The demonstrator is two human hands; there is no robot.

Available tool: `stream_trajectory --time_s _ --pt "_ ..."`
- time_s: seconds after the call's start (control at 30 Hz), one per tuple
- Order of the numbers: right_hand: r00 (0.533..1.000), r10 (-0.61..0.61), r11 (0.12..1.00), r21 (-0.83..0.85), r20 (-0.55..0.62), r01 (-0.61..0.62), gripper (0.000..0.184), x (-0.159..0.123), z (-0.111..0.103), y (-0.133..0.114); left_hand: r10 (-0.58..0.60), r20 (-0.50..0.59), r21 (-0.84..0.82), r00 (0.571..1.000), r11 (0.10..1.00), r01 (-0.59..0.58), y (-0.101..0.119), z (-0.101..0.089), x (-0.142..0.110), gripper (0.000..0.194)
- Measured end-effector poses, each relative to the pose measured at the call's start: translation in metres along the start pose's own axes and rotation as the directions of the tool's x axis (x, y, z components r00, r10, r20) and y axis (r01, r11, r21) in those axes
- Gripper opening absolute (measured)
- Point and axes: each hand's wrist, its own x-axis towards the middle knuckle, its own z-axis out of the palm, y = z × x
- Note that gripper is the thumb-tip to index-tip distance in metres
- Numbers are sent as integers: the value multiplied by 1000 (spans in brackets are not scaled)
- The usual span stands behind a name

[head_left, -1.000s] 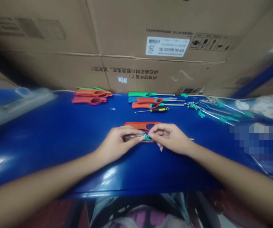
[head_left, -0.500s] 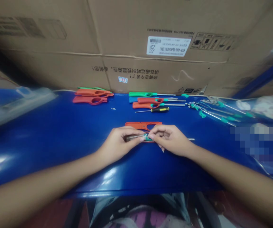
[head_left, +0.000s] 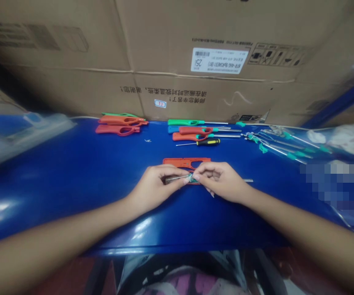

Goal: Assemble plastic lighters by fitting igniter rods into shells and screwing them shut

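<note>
Hands pinched at the orange shell (head_left: 199, 183), left (head_left: 155, 186) and right (head_left: 221, 180) fingertips nearly closed on the small green part (head_left: 190, 178) between them, exact grip hidden; open orange half (head_left: 177, 162) placed just beyond, screwdriver (head_left: 208, 142) laid farther back on blue table (head_left: 103, 164).

The orange shell half (head_left: 173, 161) lies inner side up beyond the green part (head_left: 190, 179).

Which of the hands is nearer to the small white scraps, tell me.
Left. The left hand is on the near side of the white scraps, almost straight in front; the right hand is nearside too, but farther right.
</note>
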Motion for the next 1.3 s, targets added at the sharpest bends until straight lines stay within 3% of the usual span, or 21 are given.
stream_trajectory --time_s 0.93,1.3 --pt "1000 -6 1000 -8 -3 6 33 -1 1 -1 25 22 43 999 999 -26 -3 -1 1 18" --pt "999 -2 996 -88 42 6 30 -2 -1 -2 152 44 163 987 974 -157 -3 -2 -1 15"
